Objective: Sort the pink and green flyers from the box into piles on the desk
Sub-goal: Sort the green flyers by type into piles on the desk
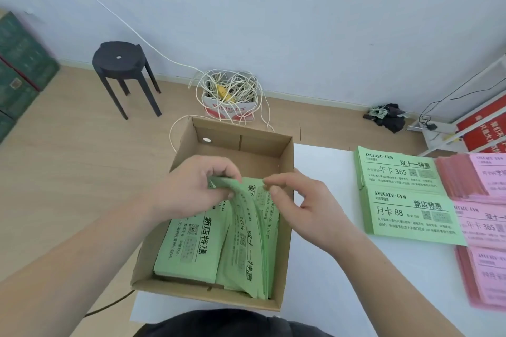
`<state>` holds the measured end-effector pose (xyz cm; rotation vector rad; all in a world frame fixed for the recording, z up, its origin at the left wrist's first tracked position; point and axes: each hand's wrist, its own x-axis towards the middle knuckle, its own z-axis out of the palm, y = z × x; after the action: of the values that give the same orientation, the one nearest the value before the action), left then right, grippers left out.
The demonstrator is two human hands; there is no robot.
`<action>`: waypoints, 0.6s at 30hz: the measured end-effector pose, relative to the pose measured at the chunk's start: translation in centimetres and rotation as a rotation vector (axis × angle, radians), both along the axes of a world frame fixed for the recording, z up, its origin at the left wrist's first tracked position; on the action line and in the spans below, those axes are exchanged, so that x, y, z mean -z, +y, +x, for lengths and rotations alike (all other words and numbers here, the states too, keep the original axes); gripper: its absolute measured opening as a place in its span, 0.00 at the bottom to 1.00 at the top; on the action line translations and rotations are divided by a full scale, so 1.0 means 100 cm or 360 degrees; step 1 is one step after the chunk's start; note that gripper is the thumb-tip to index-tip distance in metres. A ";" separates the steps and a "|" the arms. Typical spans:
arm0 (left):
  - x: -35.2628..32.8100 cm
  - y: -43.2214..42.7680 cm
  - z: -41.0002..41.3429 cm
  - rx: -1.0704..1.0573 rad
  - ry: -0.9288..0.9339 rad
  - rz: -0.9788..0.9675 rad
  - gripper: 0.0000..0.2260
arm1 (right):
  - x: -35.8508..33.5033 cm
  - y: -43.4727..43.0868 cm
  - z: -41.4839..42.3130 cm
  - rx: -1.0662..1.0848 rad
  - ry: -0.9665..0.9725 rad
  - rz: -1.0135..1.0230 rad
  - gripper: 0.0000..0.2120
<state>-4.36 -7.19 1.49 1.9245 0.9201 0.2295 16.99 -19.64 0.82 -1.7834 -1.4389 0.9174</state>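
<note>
Currently: both hands at the cardboard box (286, 227), handling the green flyers (191, 249) inside it.
My left hand (191, 186) grips the lifted top ends of several flyers; my right hand (295, 200) pinches the edge of one sheet between thumb and forefinger. The box sits at the left edge of the white desk (328, 282). Two green piles (410, 216) lie on the desk to the right, with pink piles (487, 178) just beside them.
</note>
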 end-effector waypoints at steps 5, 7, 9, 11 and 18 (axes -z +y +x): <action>-0.042 0.005 0.029 -0.0238 -0.0154 0.0038 0.13 | -0.019 -0.011 -0.001 0.0025 0.0254 -0.0122 0.06; -0.059 0.008 0.038 -0.0316 -0.0249 0.0098 0.13 | -0.025 -0.016 0.005 0.0132 0.0346 -0.0096 0.07; -0.072 0.006 0.044 -0.0343 -0.0316 0.0160 0.14 | -0.033 -0.023 0.014 0.0275 0.0433 -0.0051 0.08; -0.078 -0.001 0.050 -0.0369 -0.0419 0.0097 0.15 | -0.041 -0.030 0.028 0.0409 0.0475 -0.0031 0.07; -0.059 -0.055 0.087 -0.0491 -0.0528 -0.0221 0.17 | -0.034 -0.079 0.095 0.0715 0.0436 -0.0157 0.07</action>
<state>4.35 -12.69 7.38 1.5517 0.9748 0.6299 26.49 -27.50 4.19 -1.8607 -0.7890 0.9550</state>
